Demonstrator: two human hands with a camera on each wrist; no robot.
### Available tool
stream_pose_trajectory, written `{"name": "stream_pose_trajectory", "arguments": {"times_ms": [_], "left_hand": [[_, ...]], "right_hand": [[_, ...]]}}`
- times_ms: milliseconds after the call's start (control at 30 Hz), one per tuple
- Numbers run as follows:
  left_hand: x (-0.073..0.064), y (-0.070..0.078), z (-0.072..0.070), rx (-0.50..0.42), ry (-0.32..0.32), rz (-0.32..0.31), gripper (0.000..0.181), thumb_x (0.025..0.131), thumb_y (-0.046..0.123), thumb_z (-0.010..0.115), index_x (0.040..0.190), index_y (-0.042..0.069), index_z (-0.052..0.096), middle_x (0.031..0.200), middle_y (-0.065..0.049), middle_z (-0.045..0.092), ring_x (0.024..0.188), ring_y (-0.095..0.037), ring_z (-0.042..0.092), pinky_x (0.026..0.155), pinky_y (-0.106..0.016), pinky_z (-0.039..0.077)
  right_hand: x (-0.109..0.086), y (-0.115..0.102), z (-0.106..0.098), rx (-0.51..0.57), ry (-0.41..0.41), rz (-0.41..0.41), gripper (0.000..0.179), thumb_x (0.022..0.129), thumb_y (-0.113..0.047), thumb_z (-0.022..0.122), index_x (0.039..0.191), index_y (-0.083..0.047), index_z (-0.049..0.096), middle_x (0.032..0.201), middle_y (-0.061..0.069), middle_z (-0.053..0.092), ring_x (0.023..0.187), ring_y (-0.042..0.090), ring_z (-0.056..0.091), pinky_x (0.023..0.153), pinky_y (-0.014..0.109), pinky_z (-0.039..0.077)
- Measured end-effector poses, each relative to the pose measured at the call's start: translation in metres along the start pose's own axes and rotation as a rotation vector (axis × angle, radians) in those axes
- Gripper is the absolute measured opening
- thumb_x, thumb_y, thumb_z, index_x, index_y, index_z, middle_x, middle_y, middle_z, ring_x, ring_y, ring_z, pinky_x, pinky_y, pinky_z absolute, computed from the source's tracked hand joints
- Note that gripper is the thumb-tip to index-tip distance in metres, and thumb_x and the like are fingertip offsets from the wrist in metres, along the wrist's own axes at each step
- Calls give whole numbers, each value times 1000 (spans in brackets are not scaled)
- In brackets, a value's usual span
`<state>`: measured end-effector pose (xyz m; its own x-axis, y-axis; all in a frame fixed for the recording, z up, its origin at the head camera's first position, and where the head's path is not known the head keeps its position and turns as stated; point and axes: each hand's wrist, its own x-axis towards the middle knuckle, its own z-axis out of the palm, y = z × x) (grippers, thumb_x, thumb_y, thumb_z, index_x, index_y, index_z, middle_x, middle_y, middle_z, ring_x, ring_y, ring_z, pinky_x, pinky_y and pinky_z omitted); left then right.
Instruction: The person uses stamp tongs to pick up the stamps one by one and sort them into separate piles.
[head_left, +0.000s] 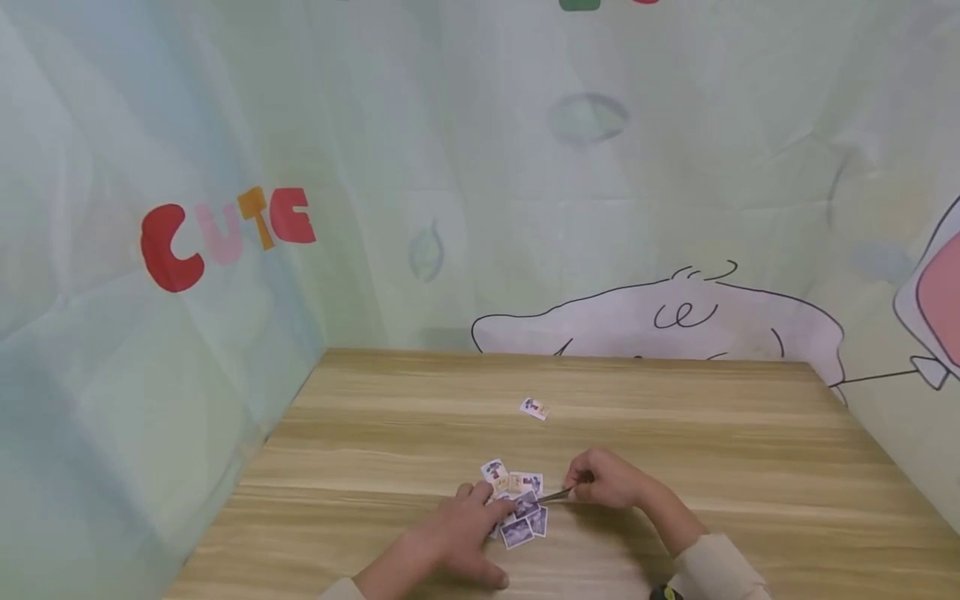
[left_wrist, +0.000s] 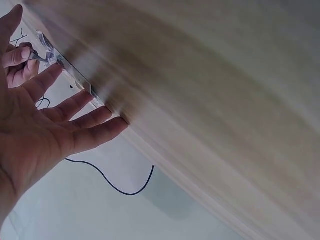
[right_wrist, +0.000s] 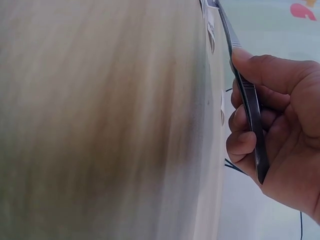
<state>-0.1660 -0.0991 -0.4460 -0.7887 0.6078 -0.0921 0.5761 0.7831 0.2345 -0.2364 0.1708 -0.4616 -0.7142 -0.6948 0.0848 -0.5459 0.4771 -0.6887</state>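
A cluster of small printed stamps (head_left: 517,533) lies overlapping near the front middle of the wooden table. My left hand (head_left: 467,533) rests on the left side of this pile, fingers spread and fairly straight, and it hides some of the stamps. From the right, my right hand (head_left: 606,479) grips a pair of dark metal tweezers (right_wrist: 247,95) between thumb and curled fingers. The tips of the tweezers reach a purple stamp (head_left: 527,505) on top of the pile. Whether they pinch it is too small to tell.
One more stamp (head_left: 535,408) lies alone farther back on the wooden table (head_left: 390,425). A printed cloth backdrop (head_left: 450,167) with letters and a cartoon outline hangs behind and at the sides. A dark round object (head_left: 665,592) shows by the right sleeve.
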Motion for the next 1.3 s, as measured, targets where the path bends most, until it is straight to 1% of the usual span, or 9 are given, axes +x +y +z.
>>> {"name": "stream_pose_trajectory", "arguments": {"times_ms": [100, 233, 333, 500, 633, 733, 1000, 1167, 1300], "left_hand": [[0, 0, -2, -19, -4, 4, 86, 61, 58, 74, 135, 23, 47, 123, -7, 47, 104, -23, 46, 79, -40, 48], [0, 0, -5, -37, 0, 7, 86, 64, 59, 72, 137, 21, 45, 132, -12, 44, 115, -28, 44, 86, -48, 46], [0, 1, -6, -24, 8, 8, 86, 65, 58, 72, 137, 20, 46, 134, -12, 43, 118, -29, 42, 90, -51, 42], [0, 4, -2, 28, 26, 17, 81, 66, 59, 71, 132, 17, 50, 132, -12, 45, 118, -28, 43, 91, -49, 42], [-1, 7, 2, 33, 58, 1, 79, 67, 59, 69, 129, 14, 52, 132, -12, 46, 118, -28, 43, 92, -50, 40], [-1, 6, 1, 22, 95, -19, 78, 67, 57, 70, 129, 13, 53, 131, -13, 46, 119, -29, 43, 93, -51, 39], [3, -2, -9, 10, 132, -31, 77, 64, 54, 73, 126, 11, 56, 129, -15, 49, 117, -31, 45, 89, -51, 41], [2, -7, -15, -9, 142, -59, 77, 63, 51, 74, 126, 11, 56, 128, -15, 49, 116, -32, 45, 88, -51, 42], [3, -9, -16, -56, 135, -67, 75, 64, 48, 74, 126, 11, 56, 129, -15, 49, 117, -33, 45, 88, -53, 41]], "right_hand": [[-5, -2, -2, 19, -2, 15, 7, 75, -1, 66, 74, -8, 65, 66, -11, 55, 58, 2, 46, 54, 21, 43], [-11, -6, -5, 53, 6, 41, 7, 76, -1, 66, 74, -7, 65, 64, -10, 54, 56, 3, 45, 52, 21, 41], [-13, -6, -7, 61, 16, 57, 7, 76, -2, 66, 75, -8, 65, 64, -10, 55, 56, 4, 45, 52, 21, 41], [-20, -5, -4, 92, 19, 80, 7, 78, -3, 67, 75, -9, 65, 66, -9, 56, 58, 4, 45, 54, 22, 41], [-30, -1, -2, 136, 34, 101, 6, 78, -4, 66, 76, -10, 65, 68, -7, 57, 61, 6, 47, 57, 23, 42], [-35, 1, -3, 156, 57, 106, 5, 79, -4, 66, 78, -9, 64, 69, -6, 57, 63, 8, 48, 59, 25, 43], [-46, 7, -16, 141, 114, 113, 5, 79, -2, 65, 76, -6, 62, 67, -8, 54, 62, 6, 46, 57, 24, 41], [-53, 9, -21, 131, 135, 150, 4, 79, 0, 64, 79, -4, 63, 71, -4, 56, 63, 8, 46, 57, 24, 42], [-58, 11, -26, 90, 151, 185, 5, 80, 1, 62, 81, -4, 63, 73, -1, 56, 65, 9, 46, 58, 24, 41]]}}
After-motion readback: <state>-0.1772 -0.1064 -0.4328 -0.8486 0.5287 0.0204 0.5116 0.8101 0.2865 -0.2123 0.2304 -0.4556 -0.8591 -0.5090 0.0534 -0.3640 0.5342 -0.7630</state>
